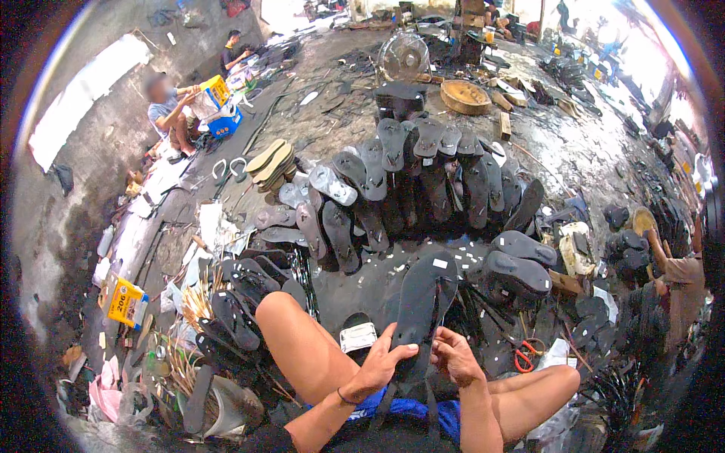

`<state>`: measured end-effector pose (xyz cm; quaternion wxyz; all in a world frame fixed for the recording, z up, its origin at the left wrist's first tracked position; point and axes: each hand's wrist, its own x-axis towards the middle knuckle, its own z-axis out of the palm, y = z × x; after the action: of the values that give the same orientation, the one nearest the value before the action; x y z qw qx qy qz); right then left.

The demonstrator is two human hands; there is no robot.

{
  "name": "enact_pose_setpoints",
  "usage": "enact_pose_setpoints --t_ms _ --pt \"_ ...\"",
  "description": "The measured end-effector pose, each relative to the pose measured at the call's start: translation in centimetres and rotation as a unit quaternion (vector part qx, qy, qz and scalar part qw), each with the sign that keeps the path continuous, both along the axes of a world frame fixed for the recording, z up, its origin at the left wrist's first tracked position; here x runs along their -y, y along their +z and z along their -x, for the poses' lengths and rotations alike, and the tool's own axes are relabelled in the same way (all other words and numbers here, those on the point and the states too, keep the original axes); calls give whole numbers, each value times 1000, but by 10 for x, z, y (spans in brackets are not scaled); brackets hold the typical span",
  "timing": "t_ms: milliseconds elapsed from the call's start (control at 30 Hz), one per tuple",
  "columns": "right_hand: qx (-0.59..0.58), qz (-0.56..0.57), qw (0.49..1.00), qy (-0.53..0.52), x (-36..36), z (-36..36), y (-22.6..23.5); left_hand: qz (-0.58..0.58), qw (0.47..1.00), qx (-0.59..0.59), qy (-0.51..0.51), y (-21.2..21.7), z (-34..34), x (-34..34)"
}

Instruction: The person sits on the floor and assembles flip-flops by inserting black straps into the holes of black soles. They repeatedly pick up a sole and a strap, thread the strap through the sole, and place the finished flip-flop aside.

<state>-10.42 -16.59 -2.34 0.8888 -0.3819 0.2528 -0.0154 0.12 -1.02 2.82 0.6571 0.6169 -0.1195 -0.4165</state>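
In front of my lap, a black flip-flop sole stands tilted up, with a small white label near its upper end. My left hand is closed round its lower left edge, thumb lying across the face. At the sole's lower right edge, my right hand pinches what looks like a thin black strap; the fingertips partly hide it. Another dark strap runs up along the sole's right side. Between my knees, left of the sole, is a white label pad or roll.
An arc of upright black flip-flops stands ahead. More soles are stacked at right, near orange-handled scissors. Black strips and a pale bucket flank my legs. A fan stands farther off; other people sit left and right.
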Motion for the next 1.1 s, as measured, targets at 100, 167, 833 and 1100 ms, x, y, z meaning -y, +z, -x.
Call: enact_pose_setpoints --t_ms 100,167,833,1100 --pt "43 415 893 -169 -2 -1 20 -28 998 -3 -57 -5 -18 -8" --pt "47 607 766 -205 12 2 27 -123 885 374 -248 -9 -44 -25" --pt "-52 551 831 -61 -45 25 40 -54 987 120 -90 -8 -3 -36" --pt "-50 594 800 -67 -49 24 40 -76 958 225 -160 -4 -11 -34"
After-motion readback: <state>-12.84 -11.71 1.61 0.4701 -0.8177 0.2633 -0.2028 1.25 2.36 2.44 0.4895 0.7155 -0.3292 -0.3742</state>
